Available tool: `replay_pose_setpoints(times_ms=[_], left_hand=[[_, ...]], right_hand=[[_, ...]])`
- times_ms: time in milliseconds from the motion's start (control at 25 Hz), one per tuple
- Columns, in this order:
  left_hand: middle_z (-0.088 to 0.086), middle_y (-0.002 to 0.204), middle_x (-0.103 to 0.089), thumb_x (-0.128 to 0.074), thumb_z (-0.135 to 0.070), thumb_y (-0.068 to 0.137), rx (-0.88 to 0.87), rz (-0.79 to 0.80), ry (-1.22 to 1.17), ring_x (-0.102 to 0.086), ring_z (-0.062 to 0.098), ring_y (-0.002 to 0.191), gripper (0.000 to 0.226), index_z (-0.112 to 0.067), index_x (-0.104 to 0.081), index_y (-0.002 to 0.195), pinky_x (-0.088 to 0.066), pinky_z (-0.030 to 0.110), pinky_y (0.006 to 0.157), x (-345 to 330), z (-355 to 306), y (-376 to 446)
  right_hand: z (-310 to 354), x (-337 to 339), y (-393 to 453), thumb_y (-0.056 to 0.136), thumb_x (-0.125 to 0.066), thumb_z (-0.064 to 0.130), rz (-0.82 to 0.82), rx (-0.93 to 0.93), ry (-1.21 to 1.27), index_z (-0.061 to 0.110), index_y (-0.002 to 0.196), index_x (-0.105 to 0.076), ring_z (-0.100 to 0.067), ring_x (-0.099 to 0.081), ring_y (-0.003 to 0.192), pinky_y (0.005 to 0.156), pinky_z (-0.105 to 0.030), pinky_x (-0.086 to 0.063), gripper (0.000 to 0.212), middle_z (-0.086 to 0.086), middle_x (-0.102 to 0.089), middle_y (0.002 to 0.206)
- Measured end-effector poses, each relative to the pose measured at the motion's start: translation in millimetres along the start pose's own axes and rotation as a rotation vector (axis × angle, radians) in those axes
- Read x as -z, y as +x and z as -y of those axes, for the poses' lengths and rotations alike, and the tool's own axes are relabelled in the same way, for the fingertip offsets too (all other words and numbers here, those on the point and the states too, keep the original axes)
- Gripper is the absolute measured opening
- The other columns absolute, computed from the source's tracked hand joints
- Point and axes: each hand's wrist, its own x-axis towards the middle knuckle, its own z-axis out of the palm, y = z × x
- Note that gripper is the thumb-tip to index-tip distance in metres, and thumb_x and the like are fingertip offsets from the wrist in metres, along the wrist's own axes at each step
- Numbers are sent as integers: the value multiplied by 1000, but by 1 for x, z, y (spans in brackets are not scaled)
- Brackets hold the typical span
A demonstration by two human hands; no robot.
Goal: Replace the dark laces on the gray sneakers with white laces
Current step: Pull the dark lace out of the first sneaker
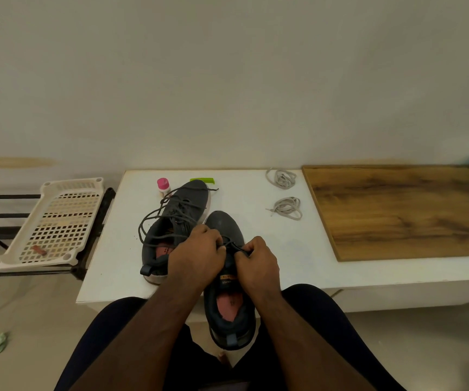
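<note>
Here a white bench point(256, 280) is seen against a pale wall, with a wooden board point(397, 213) laid on its right part. To the left of the bench a perforated plastic tray point(50, 224) is rested on a dark rack point(2, 213). Two gray sneakers are set on the bench: the left sneaker point(171, 227) lies wholly on the surface with its dark lace point(154, 221) loosened in wide loops, while the right sneaker point(227, 300) is placed nearer, its heel hanging past the near edge between the person's knees. Over the right sneaker's tongue both hands are brought close together. The left hand point(196, 258) is curled, its fingertips pinched on the dark lace of the right sneaker point(232, 245); the right hand point(258, 263) is likewise clamped on that lace between thumb and fingers. Two coiled white laces are left on the bench, well apart from the sneakers: one point(281, 177) near the far edge, the other point(287, 208) just nearer. A small bottle with a pink cap point(163, 186) and a green object point(203, 180) are found beside the left sneaker's toe.
</note>
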Motion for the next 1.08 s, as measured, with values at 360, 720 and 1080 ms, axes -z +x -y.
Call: replay_pose_setpoints(times_ms=[360, 720, 1080], left_hand=[[-9, 113, -46, -52, -42, 91, -39, 20, 80, -59, 15, 87, 19, -28, -61, 101, -54, 37, 76, -7, -3, -2], [-7, 118, -44, -50, -26, 96, 128, -156, -50, -55, 16, 79, 9, -30, -58, 93, -43, 32, 71, 20, 23, 4], [-6, 119, -45, -50, -33, 96, 1, -20, 83, -61, 17, 84, 13, -26, -59, 103, -52, 36, 72, -4, -8, -4]], right_hand=[[0, -1, 0, 85, -55, 20, 2, -9, -3, 22, 83, -49, -15, -57, 73, 61, -30, -45, 7, 2, -59, 81], [0, 0, 1, 85, -54, 21, -6, -24, 5, 23, 83, -49, -15, -58, 75, 68, -36, -51, 6, 3, -60, 82], [1, 0, -1, 85, -55, 20, -9, -6, 3, 23, 84, -50, -14, -58, 74, 69, -37, -53, 6, 5, -60, 82]])
